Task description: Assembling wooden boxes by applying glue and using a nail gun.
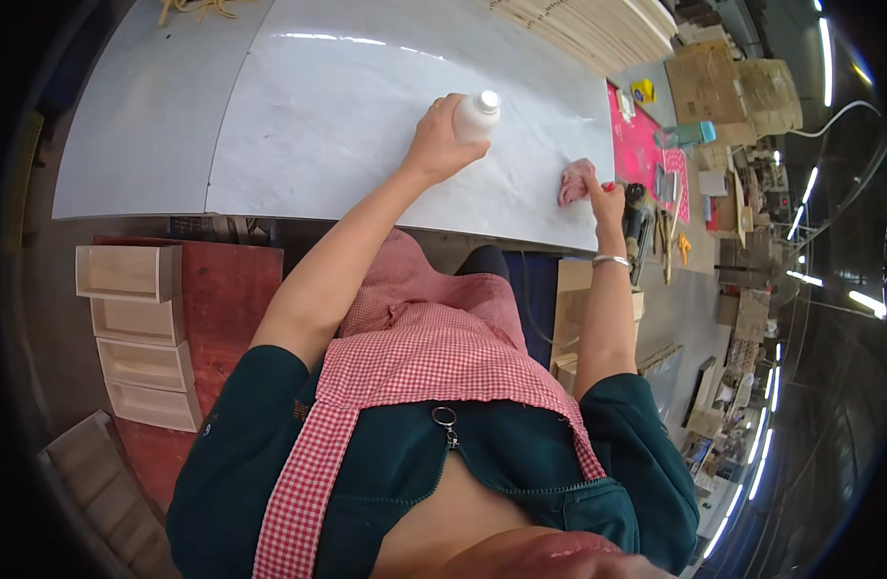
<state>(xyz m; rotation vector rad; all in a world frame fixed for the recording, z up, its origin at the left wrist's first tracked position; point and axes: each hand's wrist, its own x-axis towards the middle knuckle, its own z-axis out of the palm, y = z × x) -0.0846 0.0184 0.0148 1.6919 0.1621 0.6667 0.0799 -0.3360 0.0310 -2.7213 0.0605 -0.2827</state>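
My left hand (pixel 439 143) is wrapped round a white bottle (pixel 476 121) with a white cap, held over the pale marbled tabletop (pixel 366 125). Further right, near the table's edge, my right hand (pixel 609 201) grips a crumpled pinkish cloth (pixel 575 181), which lies against the tabletop. A small bright red thing (pixel 609 186) shows at the fingers of this hand; what it is I cannot make out.
Stacked pale wooden boards (pixel 588 29) lie along the far edge. At the right are a pink surface (pixel 635 130), a teal container (pixel 692 133) and tools, including an orange one (pixel 684 248). Several wooden drawer boxes (pixel 139 318) stand on a reddish board (pixel 231 309) at the left.
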